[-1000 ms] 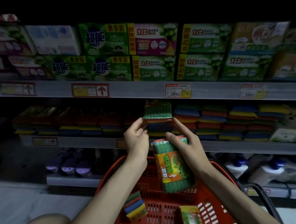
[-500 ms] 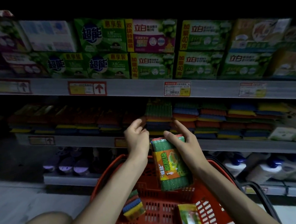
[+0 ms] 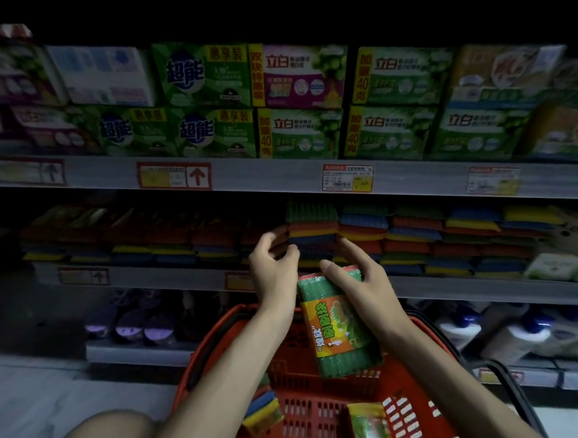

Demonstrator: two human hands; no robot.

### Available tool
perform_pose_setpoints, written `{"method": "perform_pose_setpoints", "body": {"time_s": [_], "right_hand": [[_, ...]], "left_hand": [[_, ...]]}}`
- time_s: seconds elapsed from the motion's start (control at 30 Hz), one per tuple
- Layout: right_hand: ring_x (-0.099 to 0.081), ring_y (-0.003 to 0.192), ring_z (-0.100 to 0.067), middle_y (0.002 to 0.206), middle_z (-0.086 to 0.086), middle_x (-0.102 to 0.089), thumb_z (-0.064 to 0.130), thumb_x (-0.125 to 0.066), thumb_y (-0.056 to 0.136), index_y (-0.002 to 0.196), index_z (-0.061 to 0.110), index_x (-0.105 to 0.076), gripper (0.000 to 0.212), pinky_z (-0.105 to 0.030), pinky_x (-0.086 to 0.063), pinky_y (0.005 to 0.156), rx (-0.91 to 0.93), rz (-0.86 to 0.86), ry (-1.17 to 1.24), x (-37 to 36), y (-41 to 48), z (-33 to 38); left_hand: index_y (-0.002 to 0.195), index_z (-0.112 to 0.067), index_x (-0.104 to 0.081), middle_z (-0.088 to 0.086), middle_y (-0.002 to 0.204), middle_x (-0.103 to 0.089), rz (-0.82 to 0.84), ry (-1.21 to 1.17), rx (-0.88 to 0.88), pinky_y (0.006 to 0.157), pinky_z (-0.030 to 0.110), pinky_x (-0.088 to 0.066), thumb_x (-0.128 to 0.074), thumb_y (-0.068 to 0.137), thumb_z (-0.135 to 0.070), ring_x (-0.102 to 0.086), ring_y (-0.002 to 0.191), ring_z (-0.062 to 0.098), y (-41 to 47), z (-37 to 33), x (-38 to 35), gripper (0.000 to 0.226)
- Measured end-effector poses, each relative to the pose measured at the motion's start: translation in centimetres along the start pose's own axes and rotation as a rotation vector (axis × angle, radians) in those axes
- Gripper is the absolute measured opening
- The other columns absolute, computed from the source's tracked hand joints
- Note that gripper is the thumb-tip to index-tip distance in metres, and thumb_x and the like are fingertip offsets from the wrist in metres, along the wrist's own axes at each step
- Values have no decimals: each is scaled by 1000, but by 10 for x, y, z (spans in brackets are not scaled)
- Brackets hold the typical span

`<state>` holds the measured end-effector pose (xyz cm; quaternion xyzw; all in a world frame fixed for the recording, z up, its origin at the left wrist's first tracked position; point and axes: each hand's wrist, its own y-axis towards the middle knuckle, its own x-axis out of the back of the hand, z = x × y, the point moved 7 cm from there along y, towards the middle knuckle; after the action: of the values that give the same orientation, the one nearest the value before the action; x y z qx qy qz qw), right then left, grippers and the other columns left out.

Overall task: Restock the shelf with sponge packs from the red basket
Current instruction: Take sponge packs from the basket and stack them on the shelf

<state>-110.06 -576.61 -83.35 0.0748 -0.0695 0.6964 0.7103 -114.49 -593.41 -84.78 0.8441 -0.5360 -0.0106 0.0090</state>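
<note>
My right hand [image 3: 361, 282] grips a green sponge pack [image 3: 337, 327] with an orange label by its top end, upright above the red basket [image 3: 217, 343]. My left hand [image 3: 273, 266] hovers with loosely curled fingers and holds nothing, just in front of a stack of coloured sponge packs [image 3: 313, 224] on the middle shelf [image 3: 150, 276]. A multicoloured sponge pack [image 3: 262, 411] lies in the basket, and a green-and-yellow pack [image 3: 368, 425] lies beside it. My forearms hide part of the basket's inside.
Rows of coloured sponge stacks [image 3: 466, 239] fill the middle shelf to both sides. Green detergent boxes [image 3: 208, 106] line the upper shelf above a price rail [image 3: 347, 177]. White bottles [image 3: 508, 338] stand on the low shelf at right. The basket's black handle [image 3: 510, 384] sticks out right.
The green-topped pack now lies on the shelf stack. My left hand has drawn back from it a little and curled. My right hand still holds its pack in about the same place.
</note>
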Motion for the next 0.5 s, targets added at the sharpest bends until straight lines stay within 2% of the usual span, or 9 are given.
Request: {"method": "perform_pose_setpoints", "body": {"time_s": [0.1,0.17,0.27,0.3,0.37,0.5], "right_hand": [[-70,111,-14,145,9,-57,53,-74,87,150,37,-45,71,-43,-59,95,-2,-36,-2,3,-4,-3],[-69,112,-10,140,13,-60,52,-74,87,146,36,-51,66,-40,-59,94,-1,-69,-17,7,-6,-6],[-72,96,-4,127,15,-64,44,-72,91,139,33,-57,52,-34,-61,84,-33,-127,4,16,-10,-9],[-73,92,-5,123,15,-66,43,-72,91,135,34,-60,47,-36,-61,83,-49,-149,11,20,-11,-11],[-75,88,-12,116,8,-71,41,-72,91,127,34,-63,38,-41,-62,82,-93,-188,41,27,-13,-15],[-76,74,-20,106,-5,-74,38,-72,92,124,30,-65,34,-32,-57,62,-167,-197,114,35,-17,-18]], "left_hand": [[106,-12,-70,5,84,-75,-45,-12,16,72,32,-56,-74,89,-13,-72,79,18,1,5,2,18],[104,-11,-70,2,83,-74,-87,-45,39,70,31,-57,-78,87,-16,-71,77,14,1,9,5,20],[94,-21,-65,1,82,-71,-117,-66,84,64,28,-53,-78,88,-18,-68,74,16,0,14,7,15],[93,-23,-62,4,81,-72,-111,-81,103,61,27,-53,-77,89,-17,-69,74,19,0,16,6,16],[99,-17,-61,8,78,-73,-83,-125,137,54,23,-53,-73,92,-12,-73,73,20,-1,18,2,15],[98,-5,-61,10,78,-72,-60,-214,194,50,24,-56,-68,94,-5,-76,70,21,-2,18,-4,8]]}}
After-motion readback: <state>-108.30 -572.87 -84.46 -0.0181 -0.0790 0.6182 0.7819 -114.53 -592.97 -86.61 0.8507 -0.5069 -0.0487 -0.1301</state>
